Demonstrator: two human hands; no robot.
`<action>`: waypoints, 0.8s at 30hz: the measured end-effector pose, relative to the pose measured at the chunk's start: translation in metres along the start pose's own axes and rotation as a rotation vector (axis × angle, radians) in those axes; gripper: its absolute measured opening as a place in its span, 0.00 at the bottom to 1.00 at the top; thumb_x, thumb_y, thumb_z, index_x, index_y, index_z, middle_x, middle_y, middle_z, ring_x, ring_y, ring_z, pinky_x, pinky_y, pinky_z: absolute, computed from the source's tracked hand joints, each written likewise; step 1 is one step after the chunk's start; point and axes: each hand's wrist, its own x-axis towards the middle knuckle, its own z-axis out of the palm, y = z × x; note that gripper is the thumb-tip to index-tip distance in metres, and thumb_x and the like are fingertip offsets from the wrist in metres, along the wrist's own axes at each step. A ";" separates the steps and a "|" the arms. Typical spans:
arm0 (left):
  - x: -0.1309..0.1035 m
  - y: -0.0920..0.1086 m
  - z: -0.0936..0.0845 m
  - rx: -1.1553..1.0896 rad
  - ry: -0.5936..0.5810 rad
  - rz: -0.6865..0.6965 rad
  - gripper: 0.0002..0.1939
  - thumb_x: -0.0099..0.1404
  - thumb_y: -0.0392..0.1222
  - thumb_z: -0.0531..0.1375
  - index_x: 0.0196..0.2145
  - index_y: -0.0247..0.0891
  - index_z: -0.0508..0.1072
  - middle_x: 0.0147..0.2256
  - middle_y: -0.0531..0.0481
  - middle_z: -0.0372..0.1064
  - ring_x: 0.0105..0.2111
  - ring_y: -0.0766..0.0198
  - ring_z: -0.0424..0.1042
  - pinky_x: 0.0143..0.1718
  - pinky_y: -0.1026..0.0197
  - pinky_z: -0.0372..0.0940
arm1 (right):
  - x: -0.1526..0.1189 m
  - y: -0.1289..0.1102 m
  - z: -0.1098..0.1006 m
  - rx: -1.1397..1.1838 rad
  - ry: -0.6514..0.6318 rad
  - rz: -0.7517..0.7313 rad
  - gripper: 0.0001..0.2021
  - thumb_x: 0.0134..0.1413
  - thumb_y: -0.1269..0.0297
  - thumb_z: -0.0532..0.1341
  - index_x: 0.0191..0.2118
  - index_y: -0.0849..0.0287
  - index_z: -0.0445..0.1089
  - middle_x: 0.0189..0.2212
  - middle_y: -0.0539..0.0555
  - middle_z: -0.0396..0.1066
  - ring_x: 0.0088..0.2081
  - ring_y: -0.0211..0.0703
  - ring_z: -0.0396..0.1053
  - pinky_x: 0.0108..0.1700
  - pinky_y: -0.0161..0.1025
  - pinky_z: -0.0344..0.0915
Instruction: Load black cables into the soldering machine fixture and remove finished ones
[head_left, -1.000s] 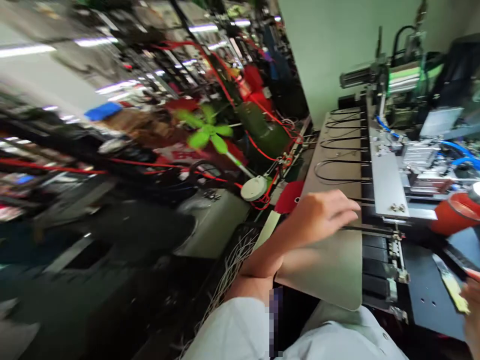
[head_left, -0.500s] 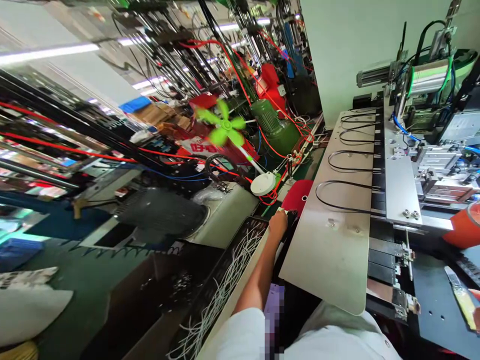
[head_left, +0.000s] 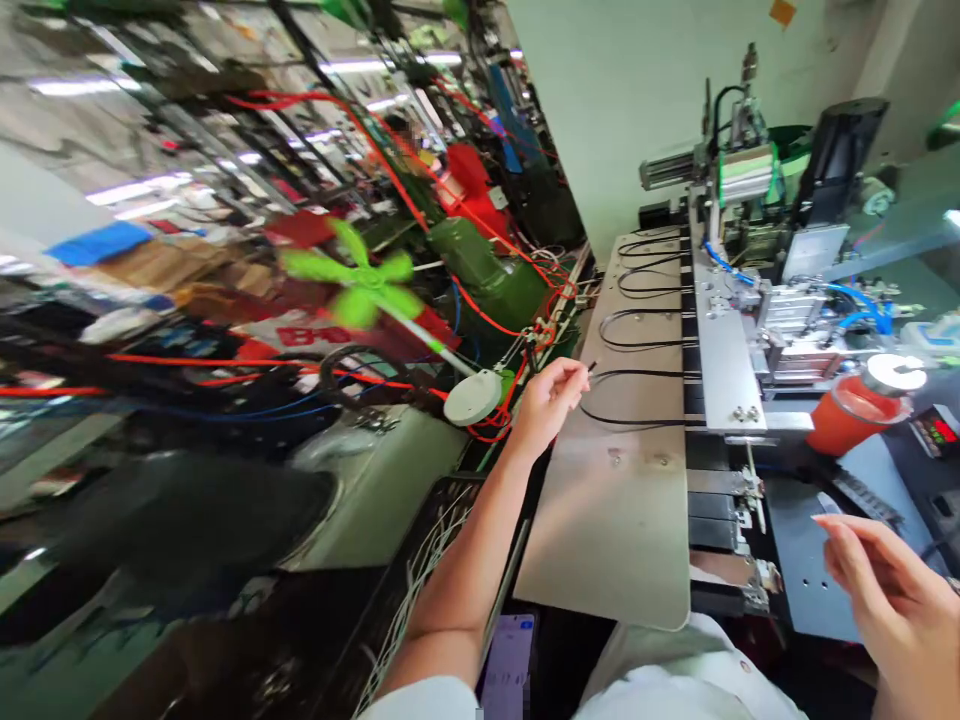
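Note:
My left hand hovers at the left edge of a metal plate, thumb and fingers pinched. A thin, short dark piece pokes out from its fingertips. Black cord loops lie along the plate just to the right, their ends running under a metal bar. My right hand is over a dark board, thumb and index finger close together. At its fingertips shows the pale tip of a flat tool; the rest is hidden behind the hand, so whether it is gripped is unclear.
White cords lie in a black tray at lower left. A phone rests below the plate. A green fan and white disc stand at left. An orange container sits by the machine at right.
My view has swung right. My left hand has risen from beside the tray to the plate's edge. My right hand has come into fuller view over the board.

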 end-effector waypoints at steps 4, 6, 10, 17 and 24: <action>-0.016 0.073 0.062 -0.100 -0.498 0.067 0.11 0.64 0.47 0.56 0.30 0.37 0.69 0.25 0.55 0.66 0.20 0.73 0.61 0.23 0.71 0.57 | 0.011 -0.029 0.010 0.067 -0.191 -0.005 0.07 0.59 0.62 0.57 0.36 0.57 0.71 0.24 0.49 0.69 0.24 0.35 0.67 0.26 0.30 0.65; -0.031 0.091 0.088 -0.086 -0.684 0.106 0.10 0.64 0.44 0.55 0.29 0.36 0.70 0.25 0.54 0.67 0.24 0.71 0.64 0.26 0.69 0.60 | 0.016 -0.041 0.016 0.112 -0.166 -0.012 0.07 0.59 0.63 0.57 0.39 0.57 0.71 0.27 0.50 0.71 0.28 0.36 0.69 0.30 0.31 0.67; -0.048 0.094 0.115 -0.059 -0.801 0.149 0.09 0.64 0.42 0.56 0.31 0.36 0.72 0.29 0.51 0.69 0.30 0.68 0.67 0.32 0.67 0.62 | 0.020 -0.047 0.024 0.156 -0.062 -0.059 0.05 0.58 0.65 0.58 0.37 0.57 0.70 0.28 0.51 0.70 0.28 0.37 0.68 0.31 0.33 0.67; -0.058 0.078 0.123 -0.218 -0.872 -0.035 0.15 0.66 0.48 0.53 0.31 0.35 0.72 0.26 0.53 0.66 0.23 0.70 0.63 0.25 0.68 0.60 | 0.011 -0.035 0.029 0.131 0.024 -0.158 0.05 0.56 0.68 0.60 0.39 0.56 0.70 0.33 0.52 0.71 0.31 0.37 0.68 0.35 0.35 0.65; -0.066 0.073 0.121 0.112 -0.657 0.484 0.09 0.66 0.40 0.54 0.34 0.37 0.73 0.29 0.51 0.67 0.29 0.69 0.67 0.33 0.67 0.62 | 0.018 -0.038 0.017 0.184 -0.193 0.015 0.08 0.58 0.64 0.57 0.29 0.59 0.68 0.25 0.49 0.66 0.26 0.36 0.63 0.28 0.33 0.60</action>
